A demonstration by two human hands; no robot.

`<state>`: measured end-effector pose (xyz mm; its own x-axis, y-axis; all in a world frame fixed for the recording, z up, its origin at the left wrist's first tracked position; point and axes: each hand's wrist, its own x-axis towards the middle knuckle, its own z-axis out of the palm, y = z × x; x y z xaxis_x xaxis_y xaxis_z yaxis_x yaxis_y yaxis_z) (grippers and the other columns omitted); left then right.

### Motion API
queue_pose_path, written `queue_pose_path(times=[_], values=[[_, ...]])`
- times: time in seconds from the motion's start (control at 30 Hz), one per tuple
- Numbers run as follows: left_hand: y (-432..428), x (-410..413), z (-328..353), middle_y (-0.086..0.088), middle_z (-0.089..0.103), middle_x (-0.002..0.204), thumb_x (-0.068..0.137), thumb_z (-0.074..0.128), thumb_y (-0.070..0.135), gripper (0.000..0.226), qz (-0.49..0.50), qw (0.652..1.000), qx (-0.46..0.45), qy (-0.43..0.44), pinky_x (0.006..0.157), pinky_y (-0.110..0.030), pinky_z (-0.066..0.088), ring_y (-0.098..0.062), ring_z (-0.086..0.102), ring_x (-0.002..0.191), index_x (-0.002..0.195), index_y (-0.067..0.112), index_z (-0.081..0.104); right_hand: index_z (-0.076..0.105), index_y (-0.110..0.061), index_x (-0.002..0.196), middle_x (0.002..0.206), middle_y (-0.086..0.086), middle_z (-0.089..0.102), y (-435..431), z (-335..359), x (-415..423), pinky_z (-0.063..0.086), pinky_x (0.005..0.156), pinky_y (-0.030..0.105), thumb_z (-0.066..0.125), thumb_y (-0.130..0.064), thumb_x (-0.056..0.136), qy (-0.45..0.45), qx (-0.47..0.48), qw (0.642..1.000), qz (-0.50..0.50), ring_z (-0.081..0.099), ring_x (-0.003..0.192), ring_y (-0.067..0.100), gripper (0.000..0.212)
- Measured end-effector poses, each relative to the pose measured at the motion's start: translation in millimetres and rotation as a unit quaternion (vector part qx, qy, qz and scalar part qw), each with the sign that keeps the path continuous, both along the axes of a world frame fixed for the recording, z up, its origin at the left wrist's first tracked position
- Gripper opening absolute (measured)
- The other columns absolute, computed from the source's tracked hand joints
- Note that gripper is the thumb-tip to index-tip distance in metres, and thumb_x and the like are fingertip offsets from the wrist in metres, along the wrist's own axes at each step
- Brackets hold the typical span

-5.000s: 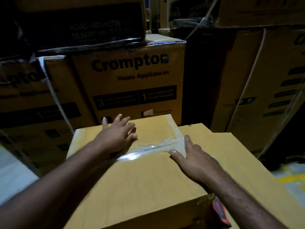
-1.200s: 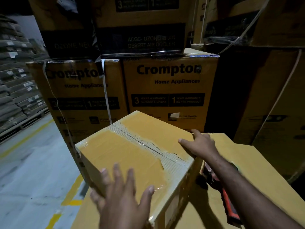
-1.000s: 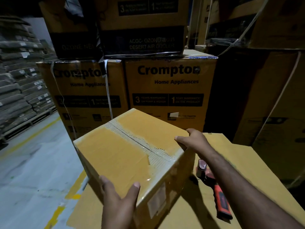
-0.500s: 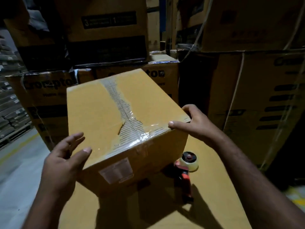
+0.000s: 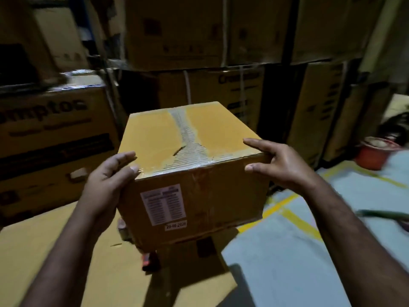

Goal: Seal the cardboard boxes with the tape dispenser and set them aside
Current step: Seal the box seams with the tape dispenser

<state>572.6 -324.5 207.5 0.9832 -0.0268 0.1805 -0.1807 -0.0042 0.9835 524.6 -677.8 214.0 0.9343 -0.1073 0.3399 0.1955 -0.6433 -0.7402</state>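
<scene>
I hold a sealed cardboard box in the air at the middle of the head view. Clear tape runs along its top seam and down over the near edge, and a white label is stuck on its near face. My left hand grips the near left corner with the thumb on top. My right hand grips the near right corner, fingers over the top edge and thumb on the near face. Only a red part of the tape dispenser peeks out below the box, lying on a large flat carton.
Tall stacks of printed appliance cartons wall in the left and the back. To the right lies pale floor with yellow lines. A red bucket stands at the far right near dark clutter.
The box has been lifted off the flat carton and swung to the right, its labelled face turned toward me. Both hands have shifted to its near corners. The tape dispenser is mostly hidden under it.
</scene>
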Motion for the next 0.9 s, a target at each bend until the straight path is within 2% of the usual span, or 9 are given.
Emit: queue_pose_path(times=[0.07, 0.17, 0.3, 0.4, 0.53, 0.6, 0.73, 0.83, 0.9], values=[[-34, 12, -7, -0.007, 0.061, 0.132, 0.096, 0.065, 0.017, 0.050, -0.041, 0.998, 0.030, 0.047, 0.083, -0.040, 0.061, -0.028, 0.068, 0.108, 0.144, 0.023, 0.052, 0.060, -0.041, 0.133, 0.138, -0.011, 0.057, -29, -5, -13, 0.048, 0.100, 0.031, 0.086, -0.028, 0.074, -0.003, -0.001, 0.999, -0.037, 0.049, 0.127, 0.002, 0.066], [-76, 26, -15, -0.010, 0.062, 0.129, 0.092, 0.073, 0.030, 0.069, -0.073, 0.989, 0.062, 0.111, 0.084, -0.048, 0.059, -0.028, 0.074, 0.093, 0.150, 0.022, 0.036, 0.063, -0.039, 0.131, 0.134, -0.012, 0.060, -64, -7, -29, 0.043, 0.101, 0.026, 0.087, -0.029, 0.072, -0.002, -0.016, 0.997, -0.076, 0.048, 0.126, -0.001, 0.064], [-119, 38, -27, -0.010, 0.074, 0.108, 0.096, 0.065, 0.047, 0.046, -0.148, 0.953, 0.207, 0.166, 0.081, -0.060, 0.059, -0.032, 0.074, 0.091, 0.132, 0.026, 0.045, 0.063, -0.038, 0.131, 0.134, -0.016, 0.059, -100, -10, -41, 0.041, 0.100, 0.018, 0.087, -0.027, 0.072, 0.016, -0.031, 0.993, -0.115, 0.048, 0.126, 0.000, 0.065], [-144, 55, -44, -0.009, 0.075, 0.108, 0.091, 0.068, 0.054, 0.064, -0.217, 0.931, 0.222, 0.193, 0.078, -0.055, 0.062, -0.030, 0.075, 0.093, 0.138, 0.023, 0.039, 0.063, -0.039, 0.131, 0.134, -0.014, 0.059, -119, -14, -44, 0.041, 0.088, 0.012, 0.087, -0.025, 0.071, 0.039, -0.037, 0.988, -0.146, 0.052, 0.123, 0.005, 0.066], [-171, 84, -68, -0.015, 0.067, 0.122, 0.084, 0.070, 0.065, 0.086, -0.239, 0.919, 0.237, 0.205, 0.068, -0.051, 0.063, -0.034, 0.073, 0.095, 0.148, 0.025, 0.030, 0.065, -0.038, 0.129, 0.133, -0.014, 0.060, -134, -23, -35, 0.043, 0.094, 0.016, 0.088, -0.025, 0.069, 0.065, -0.050, 0.980, -0.179, 0.053, 0.122, 0.005, 0.065], [-187, 94, -78, -0.014, 0.062, 0.133, 0.082, 0.067, 0.068, 0.089, -0.236, 0.921, 0.240, 0.196, 0.067, -0.050, 0.063, -0.034, 0.072, 0.099, 0.150, 0.027, 0.029, 0.066, -0.036, 0.129, 0.135, -0.010, 0.060, -141, -31, -27, 0.047, 0.102, 0.029, 0.089, -0.026, 0.069, 0.083, -0.032, 0.978, -0.190, 0.053, 0.124, 0.009, 0.065], [-222, 100, -89, -0.006, 0.049, 0.146, 0.097, 0.057, 0.057, 0.074, -0.218, 0.923, 0.273, 0.162, 0.086, -0.050, 0.058, -0.030, 0.061, 0.110, 0.156, 0.019, 0.030, 0.063, -0.033, 0.133, 0.139, -0.004, 0.058, -165, -47, -9, 0.048, 0.104, 0.039, 0.087, -0.024, 0.072, 0.128, -0.027, 0.971, -0.198, 0.052, 0.125, 0.014, 0.067], [-243, 111, -92, -0.011, 0.037, 0.159, 0.090, 0.057, 0.069, 0.090, -0.232, 0.913, 0.305, 0.139, 0.099, -0.055, 0.052, -0.034, 0.052, 0.128, 0.157, 0.016, 0.030, 0.062, -0.038, 0.133, 0.141, -0.002, 0.056, -195, -62, 6, 0.050, 0.100, 0.042, 0.087, -0.030, 0.073, 0.153, -0.034, 0.968, -0.196, 0.053, 0.125, 0.019, 0.065], [-260, 120, -91, -0.013, 0.044, 0.153, 0.085, 0.060, 0.071, 0.093, -0.248, 0.904, 0.321, 0.131, 0.099, -0.049, 0.052, -0.029, 0.054, 0.120, 0.152, 0.011, 0.036, 0.062, -0.044, 0.130, 0.144, -0.002, 0.053, -219, -73, 20, 0.050, 0.100, 0.048, 0.087, -0.032, 0.073, 0.170, -0.021, 0.966, -0.192, 0.052, 0.126, 0.022, 0.063]])
